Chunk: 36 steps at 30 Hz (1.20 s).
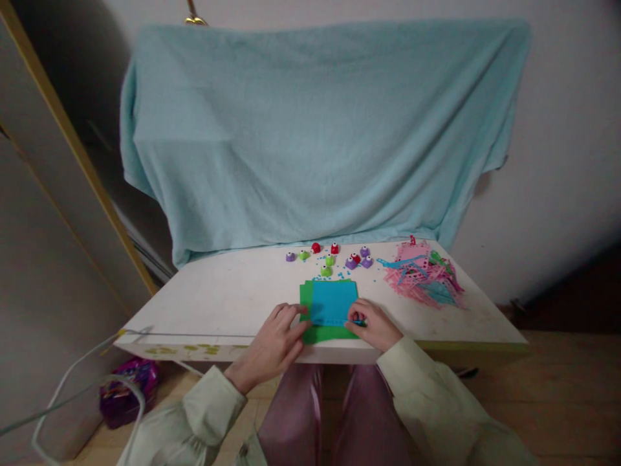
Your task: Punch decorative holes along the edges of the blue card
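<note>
Two hands pinning blue sheet [334,302] atop green sheet [325,332].

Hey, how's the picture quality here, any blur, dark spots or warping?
Head view: dim, soft light; dark corners upper left and right; wide-angle bowing at the edges; the small coloured plastic punches look soft; the left hand and right hand on the blue paper sheet are slightly blurred.

a pale blue towel-like cloth [320,136] hangs draped behind the white table [228,298]. small purple, green and red plastic punches [334,255] sit scattered near the far edge, with a heap of pink and blue paper scraps [422,275] to the right. a purple bag [129,388] lies on the wooden floor [557,401].
</note>
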Each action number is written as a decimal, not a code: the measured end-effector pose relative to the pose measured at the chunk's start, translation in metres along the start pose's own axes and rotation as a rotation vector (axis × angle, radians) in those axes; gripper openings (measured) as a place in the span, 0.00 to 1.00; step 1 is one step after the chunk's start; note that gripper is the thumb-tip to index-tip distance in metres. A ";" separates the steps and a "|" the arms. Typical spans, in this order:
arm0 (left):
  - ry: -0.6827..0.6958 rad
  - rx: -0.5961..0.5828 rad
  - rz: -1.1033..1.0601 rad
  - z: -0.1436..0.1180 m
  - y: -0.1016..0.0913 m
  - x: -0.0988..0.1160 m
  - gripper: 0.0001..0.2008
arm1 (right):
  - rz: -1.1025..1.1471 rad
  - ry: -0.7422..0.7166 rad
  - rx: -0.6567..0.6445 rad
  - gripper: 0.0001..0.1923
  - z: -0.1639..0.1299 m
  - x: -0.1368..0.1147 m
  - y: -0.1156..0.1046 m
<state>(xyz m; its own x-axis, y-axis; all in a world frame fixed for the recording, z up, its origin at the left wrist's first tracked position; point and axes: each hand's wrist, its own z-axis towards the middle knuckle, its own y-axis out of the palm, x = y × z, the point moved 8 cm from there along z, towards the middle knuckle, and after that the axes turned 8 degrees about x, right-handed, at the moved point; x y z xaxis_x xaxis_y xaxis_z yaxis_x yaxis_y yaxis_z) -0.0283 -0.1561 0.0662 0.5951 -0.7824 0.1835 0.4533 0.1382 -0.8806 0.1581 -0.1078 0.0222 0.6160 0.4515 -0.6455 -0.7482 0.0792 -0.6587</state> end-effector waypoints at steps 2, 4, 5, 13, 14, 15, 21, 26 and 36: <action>0.004 -0.004 0.016 0.005 0.011 0.011 0.25 | -0.004 -0.004 -0.002 0.05 0.000 -0.001 0.000; 0.014 -0.007 0.036 0.009 0.021 0.019 0.27 | -0.008 -0.006 -0.006 0.05 0.001 -0.001 -0.001; 0.010 -0.004 0.045 0.010 0.024 0.022 0.27 | -0.010 -0.007 -0.007 0.05 0.001 -0.001 -0.001; -0.030 0.022 0.056 0.003 0.020 0.021 0.22 | -0.147 -0.014 0.148 0.03 -0.006 -0.010 -0.009; -0.036 0.023 0.054 0.002 0.020 0.021 0.22 | -0.211 -0.030 0.208 0.08 -0.011 -0.017 -0.011; -0.043 0.025 0.051 0.002 0.020 0.021 0.22 | -0.283 -0.075 0.249 0.13 -0.018 -0.026 -0.012; -0.074 0.046 0.039 0.001 0.024 0.021 0.22 | -0.497 -0.393 0.147 0.21 -0.048 -0.069 0.017; -0.074 0.050 0.035 0.000 0.024 0.019 0.22 | -0.528 -0.376 0.126 0.21 -0.047 -0.064 0.017; -0.093 0.084 0.091 -0.010 0.020 0.004 0.21 | -0.605 -0.449 0.129 0.18 -0.061 -0.041 0.000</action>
<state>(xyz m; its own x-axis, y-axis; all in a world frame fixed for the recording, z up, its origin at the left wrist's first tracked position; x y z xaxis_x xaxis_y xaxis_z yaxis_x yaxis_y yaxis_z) -0.0236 -0.1625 0.0453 0.6936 -0.7050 0.1479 0.4464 0.2595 -0.8564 0.1482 -0.1806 0.0251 0.7892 0.6121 0.0509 -0.3520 0.5187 -0.7791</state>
